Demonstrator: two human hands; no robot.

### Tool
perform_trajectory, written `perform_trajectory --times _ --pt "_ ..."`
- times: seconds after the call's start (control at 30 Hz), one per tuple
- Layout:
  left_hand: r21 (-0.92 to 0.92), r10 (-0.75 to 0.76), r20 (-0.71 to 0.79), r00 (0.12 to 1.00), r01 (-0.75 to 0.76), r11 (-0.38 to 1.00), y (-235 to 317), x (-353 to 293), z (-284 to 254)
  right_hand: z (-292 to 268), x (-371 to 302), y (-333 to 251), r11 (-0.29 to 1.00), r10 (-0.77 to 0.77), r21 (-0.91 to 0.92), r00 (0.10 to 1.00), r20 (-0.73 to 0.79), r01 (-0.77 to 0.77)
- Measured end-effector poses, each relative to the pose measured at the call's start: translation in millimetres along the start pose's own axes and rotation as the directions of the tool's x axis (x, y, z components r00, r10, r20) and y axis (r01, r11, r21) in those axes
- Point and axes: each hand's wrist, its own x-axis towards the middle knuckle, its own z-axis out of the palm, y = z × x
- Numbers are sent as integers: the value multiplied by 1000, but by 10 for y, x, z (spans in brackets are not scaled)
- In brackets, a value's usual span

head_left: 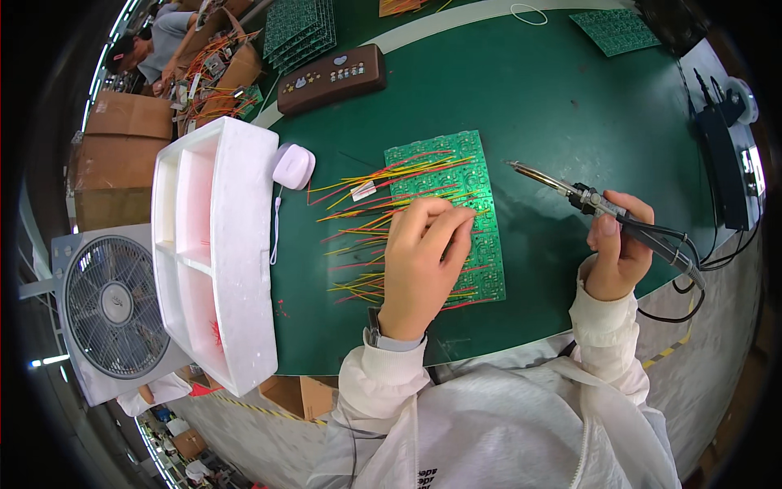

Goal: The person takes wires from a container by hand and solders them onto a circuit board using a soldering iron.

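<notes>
A green circuit board panel (494,269) lies on the bench in front of me. Red and yellow wires (358,218) run across it in rows, their loose ends sticking out past its left edge. My left hand (425,265) rests over the panel's middle, thumb and fingers pinched at a wire on the board; the fingertips hide part of it. Off the panel's right side, my right hand (621,248) grips a soldering iron (599,202) by its handle. The iron's metal tip points up and left, apart from the board. A black cable trails from the handle.
A white foam tray with compartments (244,269) stands at left, a lilac case (293,166) beside it. Farther back are a brown pencil case (331,79) and stacked boards (300,33). A blue soldering station (727,163) sits right. A fan (116,306) and a co-worker (155,49) are left.
</notes>
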Motion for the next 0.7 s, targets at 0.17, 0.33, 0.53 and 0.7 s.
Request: perform_trajectory --times 0.17,0.33,0.53,0.7 --pt "9 57 -27 998 -56 998 51 39 -24 -21 -2 5 1000 -12 21 1000 13 11" --pt "-55 16 32 999 -15 998 20 9 -16 -127 -38 -28 999 -5 36 998 69 2" --pt "-82 8 59 998 -3 997 -27 18 -17 -169 -70 -67 996 56 55 991 123 -63" --pt "-106 -25 84 996 34 994 -28 21 -25 -158 -76 -67 993 104 35 984 146 -110"
